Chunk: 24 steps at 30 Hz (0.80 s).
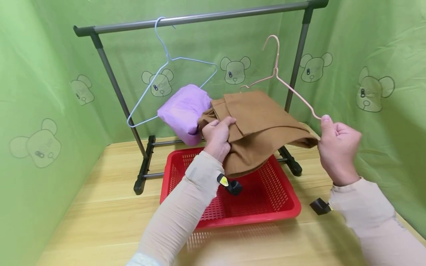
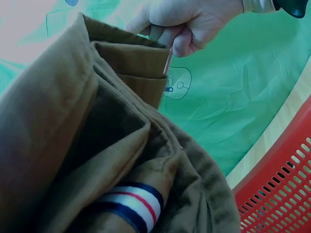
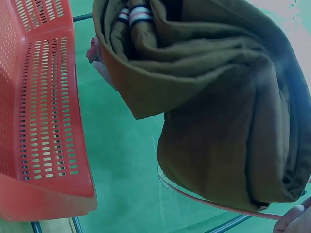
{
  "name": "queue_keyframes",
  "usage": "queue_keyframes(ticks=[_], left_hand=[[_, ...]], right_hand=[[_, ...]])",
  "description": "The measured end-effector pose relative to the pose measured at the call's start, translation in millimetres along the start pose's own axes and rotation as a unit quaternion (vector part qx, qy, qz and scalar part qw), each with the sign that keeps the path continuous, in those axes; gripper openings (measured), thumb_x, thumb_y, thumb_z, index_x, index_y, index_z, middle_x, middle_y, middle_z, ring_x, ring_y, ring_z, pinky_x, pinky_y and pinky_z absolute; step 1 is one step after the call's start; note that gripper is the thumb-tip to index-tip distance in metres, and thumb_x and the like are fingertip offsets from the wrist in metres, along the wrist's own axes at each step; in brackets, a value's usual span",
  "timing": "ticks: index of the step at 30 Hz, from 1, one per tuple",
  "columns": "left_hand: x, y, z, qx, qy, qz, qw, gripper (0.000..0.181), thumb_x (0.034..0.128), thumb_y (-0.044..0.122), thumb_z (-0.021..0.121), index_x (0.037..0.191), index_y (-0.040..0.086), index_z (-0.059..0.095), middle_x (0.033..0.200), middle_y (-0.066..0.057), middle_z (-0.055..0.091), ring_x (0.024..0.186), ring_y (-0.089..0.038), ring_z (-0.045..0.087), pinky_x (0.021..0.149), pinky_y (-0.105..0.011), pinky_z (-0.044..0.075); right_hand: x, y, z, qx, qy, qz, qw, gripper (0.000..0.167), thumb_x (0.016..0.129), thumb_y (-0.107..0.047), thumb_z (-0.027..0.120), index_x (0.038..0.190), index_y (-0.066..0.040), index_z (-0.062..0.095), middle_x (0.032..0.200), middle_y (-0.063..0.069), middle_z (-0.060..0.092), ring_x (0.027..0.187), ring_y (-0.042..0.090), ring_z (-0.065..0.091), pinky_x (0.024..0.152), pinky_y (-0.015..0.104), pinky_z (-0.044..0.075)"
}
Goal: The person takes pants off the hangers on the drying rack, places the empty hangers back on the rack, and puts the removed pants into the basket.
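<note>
A folded brown garment is gripped at its left edge by my left hand. Inside its folds a navy, white and red striped band shows in the left wrist view. My right hand holds the lower right corner of a pink hanger, its hook standing off the rail. The garment lies over the hanger's lower part and hides it; its right end reaches my right hand. In the right wrist view, a thin stretch of the hanger passes under the brown cloth.
A blue hanger hangs on the rack's rail, with a lilac cloth item on its lower bar. Below my hands stands a red perforated basket on the wooden table. Green curtains enclose the sides and back.
</note>
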State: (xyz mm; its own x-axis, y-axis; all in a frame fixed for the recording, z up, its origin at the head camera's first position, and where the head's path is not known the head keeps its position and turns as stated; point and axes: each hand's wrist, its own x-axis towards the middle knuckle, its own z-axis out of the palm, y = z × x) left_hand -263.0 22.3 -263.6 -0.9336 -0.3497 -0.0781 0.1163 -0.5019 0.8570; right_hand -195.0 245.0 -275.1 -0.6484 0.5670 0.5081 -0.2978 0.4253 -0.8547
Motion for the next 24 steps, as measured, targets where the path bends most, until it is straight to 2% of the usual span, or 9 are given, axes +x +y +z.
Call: queue_keyframes(ticks=[5,24], left_hand=[[-2.5,1.5,-1.4,0.016,-0.011,-0.005,0.9998,0.04,0.064,-0.01,0.074,0.05,0.013,0.044,0.059,0.001,0.05,0.054,-0.012,0.054,0.052,-0.025,0.05],[-4.6,4.5,-5.4,0.008,-0.016,-0.027,0.9995,0.04,0.0639,-0.01,0.074,0.055,0.013,0.042,0.066,-0.001,0.052,0.058,-0.014,0.056,0.055,-0.027,0.052]], right_hand=[[1.2,-0.1,-0.8,0.0,-0.002,0.01,0.9999,0.058,0.096,-0.032,0.059,0.054,0.004,0.041,0.041,-0.001,0.033,0.036,0.009,0.029,0.033,0.025,0.021],[4.7,-2.3,0.8,-0.004,0.009,0.006,0.9999,0.057,0.096,-0.032,0.06,0.054,0.002,0.043,0.041,-0.002,0.033,0.037,0.008,0.028,0.034,0.024,0.021]])
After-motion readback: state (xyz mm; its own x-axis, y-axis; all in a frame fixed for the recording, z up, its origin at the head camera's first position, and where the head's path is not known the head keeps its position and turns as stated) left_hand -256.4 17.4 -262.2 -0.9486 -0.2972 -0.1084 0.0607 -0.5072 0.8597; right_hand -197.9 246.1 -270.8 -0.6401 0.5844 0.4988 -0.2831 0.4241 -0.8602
